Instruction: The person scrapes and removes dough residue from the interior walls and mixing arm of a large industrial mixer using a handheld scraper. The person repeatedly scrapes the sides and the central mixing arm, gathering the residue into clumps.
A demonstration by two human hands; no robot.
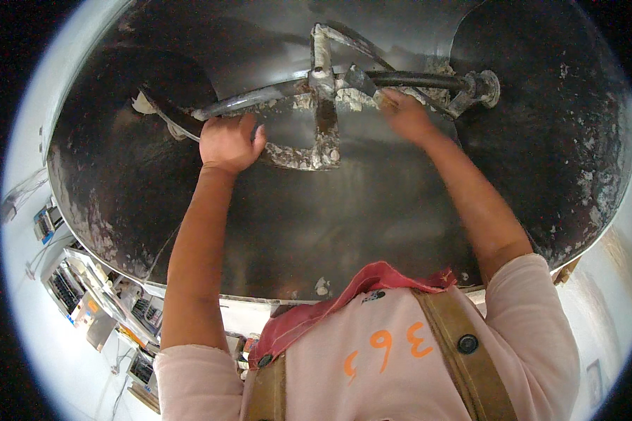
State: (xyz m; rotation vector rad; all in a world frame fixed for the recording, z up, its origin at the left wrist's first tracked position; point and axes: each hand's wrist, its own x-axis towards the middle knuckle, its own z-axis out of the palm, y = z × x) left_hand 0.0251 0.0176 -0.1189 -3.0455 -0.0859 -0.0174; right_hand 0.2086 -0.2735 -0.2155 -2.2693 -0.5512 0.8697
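Observation:
A large metal mixing drum (295,226) spans the view, and inside it lies a metal mixing shaft (416,80) with a crossbar and curved blades. White, dough-like residue (354,98) clings to the shaft, crossbar and blade. My left hand (230,141) is closed over the curved mixing blade (289,157), left of the crossbar (325,110). My right hand (404,114) grips a flat metal scraper (361,79), whose blade lies at the shaft just right of the crossbar. The scraper's handle is mostly hidden in my fingers.
The drum's near rim (253,300) runs in front of my body. Whitish crust marks the drum's right wall (584,189) and lower left wall. A round shaft mount (489,89) sticks out at the right. Outside the rim at lower left stand cluttered shelves (100,289).

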